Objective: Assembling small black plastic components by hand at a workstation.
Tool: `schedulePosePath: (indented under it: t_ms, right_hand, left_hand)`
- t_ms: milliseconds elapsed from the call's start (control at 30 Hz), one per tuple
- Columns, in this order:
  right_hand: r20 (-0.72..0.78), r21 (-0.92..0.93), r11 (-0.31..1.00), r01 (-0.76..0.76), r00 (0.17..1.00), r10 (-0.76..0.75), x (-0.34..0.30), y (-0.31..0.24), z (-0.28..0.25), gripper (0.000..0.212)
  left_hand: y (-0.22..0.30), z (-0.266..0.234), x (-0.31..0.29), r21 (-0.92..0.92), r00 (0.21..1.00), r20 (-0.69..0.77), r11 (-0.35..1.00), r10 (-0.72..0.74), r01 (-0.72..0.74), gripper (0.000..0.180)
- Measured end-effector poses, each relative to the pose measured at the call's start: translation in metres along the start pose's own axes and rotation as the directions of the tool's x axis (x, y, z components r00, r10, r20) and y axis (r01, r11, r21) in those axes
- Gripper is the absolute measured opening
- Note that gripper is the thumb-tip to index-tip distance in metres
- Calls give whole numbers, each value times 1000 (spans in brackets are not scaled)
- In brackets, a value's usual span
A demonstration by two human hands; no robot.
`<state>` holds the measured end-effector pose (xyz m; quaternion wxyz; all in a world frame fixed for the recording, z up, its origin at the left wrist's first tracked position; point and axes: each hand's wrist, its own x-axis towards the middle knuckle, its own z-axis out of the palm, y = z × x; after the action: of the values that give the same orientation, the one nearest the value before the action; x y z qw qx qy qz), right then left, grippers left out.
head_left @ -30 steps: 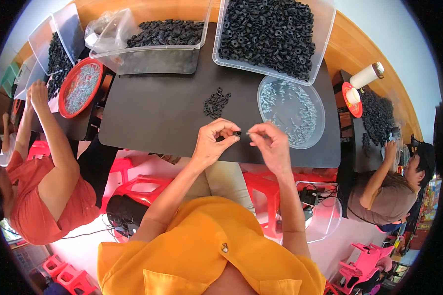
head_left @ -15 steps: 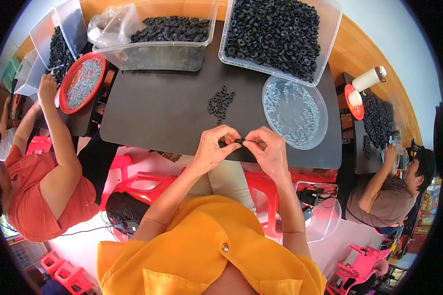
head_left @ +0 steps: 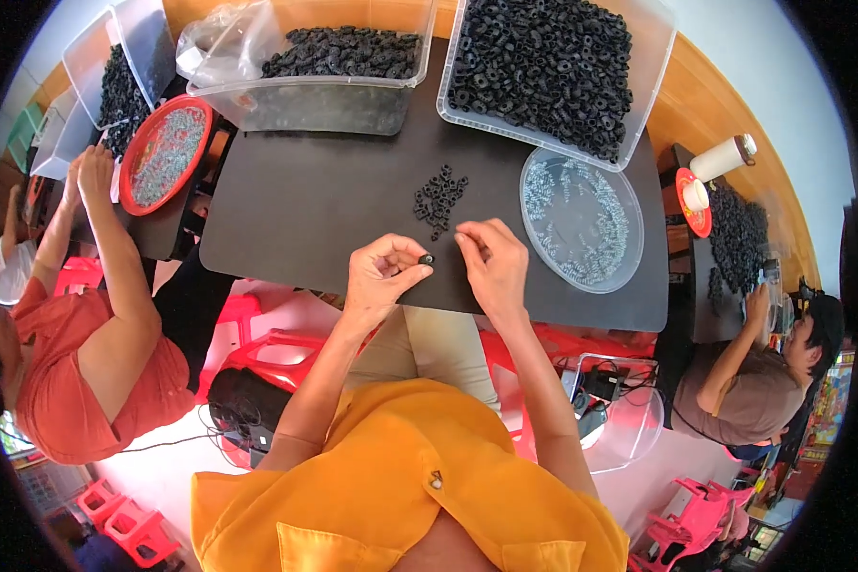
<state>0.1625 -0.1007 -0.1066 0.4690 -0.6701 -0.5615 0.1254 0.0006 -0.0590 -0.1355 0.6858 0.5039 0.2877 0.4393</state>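
Observation:
My left hand (head_left: 383,278) pinches a small black ring-shaped plastic part (head_left: 427,259) between thumb and forefinger, above the table's near edge. To its right, my right hand (head_left: 498,272) has thumb and forefinger drawn together; whatever lies between them, if anything, is too small to make out. Just beyond its fingertips a loose pile of small black plastic parts (head_left: 439,198) lies on the dark table (head_left: 305,210). A round clear tray (head_left: 629,272) on the right holds many small pale, spring-like pieces (head_left: 596,238).
Two clear bins, one left (head_left: 334,112) and one right (head_left: 543,143), stand at the table's back, heaped with black parts. A person in red (head_left: 95,353) works on the left beside a red basin (head_left: 205,124); another in brown (head_left: 744,386) sits right. Pink stools (head_left: 138,529) stand behind.
My hands have come apart. The left keeps the black part, while the right has moved up and toward the pile. The person on the left has brought both hands together.

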Motion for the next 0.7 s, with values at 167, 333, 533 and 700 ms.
schedulePosePath:
  t_ms: [167, 333, 533, 700]
  right_hand:
    - [-39, -101, 987, 121, 991, -126, 14, 14, 26, 8]
    - [39, -206, 969, 136, 991, -131, 16, 9, 26, 13]
    - [108, -188, 978, 86, 992, -67, 6, 10, 17, 14]
    - [57, -11, 999, -40, 998, 41, -4, 5, 0, 15]
  left_hand:
    - [-1, -1, -1, -45, 1000, 20, 999, -12, 13, 17]
    - [0, -3, 0, -22, 999, 45, 1000, -22, 23, 18]
    - [0, -3, -1, -25, 999, 37, 999, -39, 40, 16]
    - [-3, -3, 0, -16, 995, 74, 998, -65, 66, 16]
